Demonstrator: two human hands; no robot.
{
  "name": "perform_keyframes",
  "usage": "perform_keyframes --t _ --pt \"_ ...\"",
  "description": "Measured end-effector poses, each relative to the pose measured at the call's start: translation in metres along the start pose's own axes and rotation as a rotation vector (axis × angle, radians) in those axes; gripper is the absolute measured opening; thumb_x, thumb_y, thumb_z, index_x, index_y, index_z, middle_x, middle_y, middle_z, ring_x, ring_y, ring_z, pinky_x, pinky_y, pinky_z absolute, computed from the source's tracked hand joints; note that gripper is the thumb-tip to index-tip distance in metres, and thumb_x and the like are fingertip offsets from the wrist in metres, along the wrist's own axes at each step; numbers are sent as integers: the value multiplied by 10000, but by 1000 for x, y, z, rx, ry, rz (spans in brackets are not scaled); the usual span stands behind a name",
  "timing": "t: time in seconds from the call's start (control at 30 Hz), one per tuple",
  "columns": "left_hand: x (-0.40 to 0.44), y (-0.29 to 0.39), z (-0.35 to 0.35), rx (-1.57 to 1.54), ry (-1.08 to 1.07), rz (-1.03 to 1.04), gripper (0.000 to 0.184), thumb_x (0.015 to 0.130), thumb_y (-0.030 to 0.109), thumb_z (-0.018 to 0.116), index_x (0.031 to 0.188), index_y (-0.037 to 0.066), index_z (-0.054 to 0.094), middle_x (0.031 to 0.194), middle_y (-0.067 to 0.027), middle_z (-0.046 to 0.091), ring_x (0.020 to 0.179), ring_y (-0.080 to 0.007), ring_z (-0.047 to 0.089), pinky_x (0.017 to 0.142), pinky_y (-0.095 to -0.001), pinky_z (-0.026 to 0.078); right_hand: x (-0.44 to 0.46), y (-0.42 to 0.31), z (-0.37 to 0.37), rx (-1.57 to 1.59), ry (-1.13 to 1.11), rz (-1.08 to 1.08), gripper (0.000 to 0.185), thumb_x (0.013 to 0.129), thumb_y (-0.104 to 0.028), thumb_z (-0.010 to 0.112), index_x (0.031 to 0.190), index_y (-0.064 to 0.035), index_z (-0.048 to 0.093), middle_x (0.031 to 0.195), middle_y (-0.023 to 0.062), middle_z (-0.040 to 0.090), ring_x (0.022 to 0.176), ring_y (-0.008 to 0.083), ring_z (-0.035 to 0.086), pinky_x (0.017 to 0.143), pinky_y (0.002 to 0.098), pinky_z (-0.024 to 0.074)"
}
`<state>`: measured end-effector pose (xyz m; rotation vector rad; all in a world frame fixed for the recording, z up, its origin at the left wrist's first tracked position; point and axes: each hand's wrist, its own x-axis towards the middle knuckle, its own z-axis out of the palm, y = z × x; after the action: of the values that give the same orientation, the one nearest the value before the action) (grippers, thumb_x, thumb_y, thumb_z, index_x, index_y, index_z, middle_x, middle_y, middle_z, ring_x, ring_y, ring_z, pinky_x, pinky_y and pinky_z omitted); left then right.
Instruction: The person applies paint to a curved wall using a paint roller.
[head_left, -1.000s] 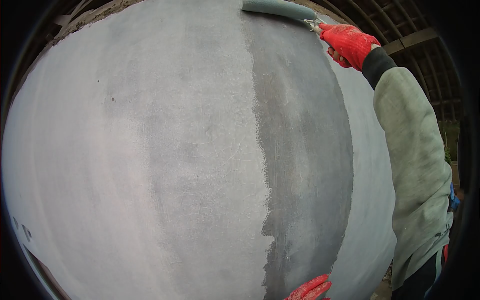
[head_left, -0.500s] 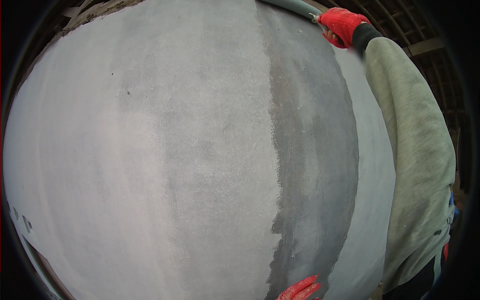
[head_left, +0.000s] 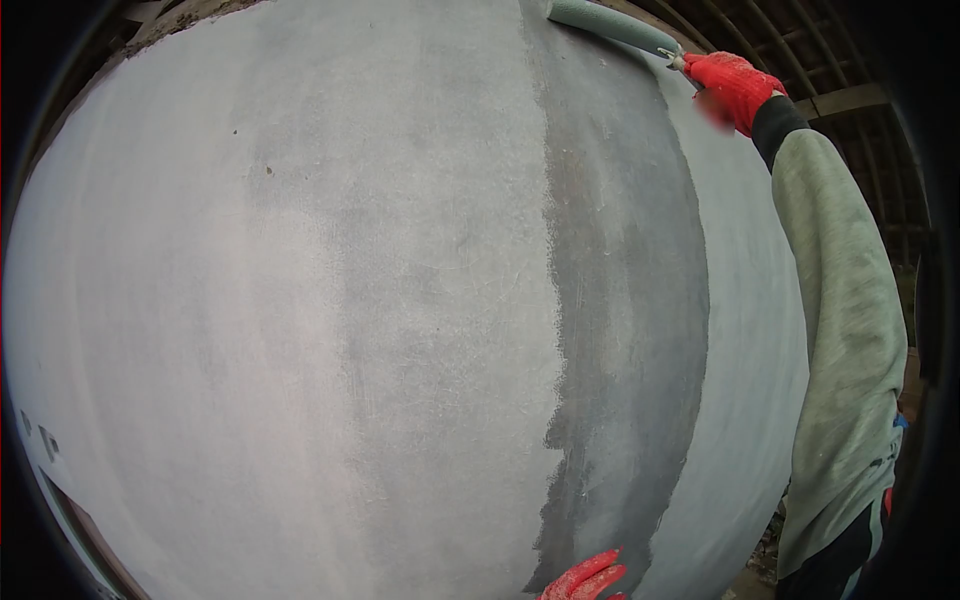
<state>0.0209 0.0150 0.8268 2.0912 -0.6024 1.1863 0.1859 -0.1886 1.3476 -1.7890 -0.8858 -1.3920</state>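
My right hand (head_left: 735, 90), in a red glove, is closed around the handle of a paint roller (head_left: 612, 27) near the top of the wall. The roller's long pale sleeve lies against the upper end of a darker grey strip (head_left: 640, 300). Lighter, whitish wall surface (head_left: 430, 300) borders that strip on both sides. At the bottom edge, my left hand (head_left: 585, 577), also red-gloved, shows only its fingers; they are stretched out over the lower part of the dark strip, holding nothing visible.
Dark roof beams (head_left: 845, 100) run overhead at the upper right. A rough ledge (head_left: 190, 25) lines the wall's top left edge. At the lower left are a frame edge (head_left: 90, 540) and small dark fittings (head_left: 48, 442) on the wall.
The roller and my right hand first rose toward the top edge, then came back down and to the right. My left fingers shifted slightly left in view.
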Motion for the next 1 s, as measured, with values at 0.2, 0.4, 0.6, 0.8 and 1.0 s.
perform_keyframes --t 0.2,0.4,0.6,0.8,1.0 --pt "2 8 9 -59 -21 -8 470 755 66 697 1213 76 593 1266 -160 565 1097 -344 597 889 -397 512 -9 3 4 55 -7 18 131 858 -164 523 838 -77 619 622 93 597 505 198 572 441 342 452" --pt "-1 19 15 -114 -52 -23 454 769 68 687 1213 83 593 1269 -157 563 1092 -348 598 884 -419 512 -23 25 4 152 19 91 132 855 -153 519 825 -73 619 615 97 599 506 205 581 441 349 457" --pt "-8 22 11 -53 -2 11 438 766 62 681 1197 80 604 1255 -160 572 1082 -341 605 878 -408 515 -24 19 9 200 17 107 135 853 -143 514 812 -70 620 608 101 601 507 212 591 442 355 461" --pt "-11 30 9 -24 -2 -16 431 737 66 693 1163 73 623 1221 -163 594 1068 -342 612 878 -409 515 -22 38 5 337 41 169 140 851 -132 509 799 -66 621 601 104 604 508 220 601 443 362 466" --pt "-16 34 8 -31 -4 -10 439 732 71 687 1167 66 625 1216 -160 604 1071 -340 610 875 -411 518 -32 2 10 330 -10 176 181 902 -241 536 962 -92 618 647 42 563 481 116 485 425 262 404"
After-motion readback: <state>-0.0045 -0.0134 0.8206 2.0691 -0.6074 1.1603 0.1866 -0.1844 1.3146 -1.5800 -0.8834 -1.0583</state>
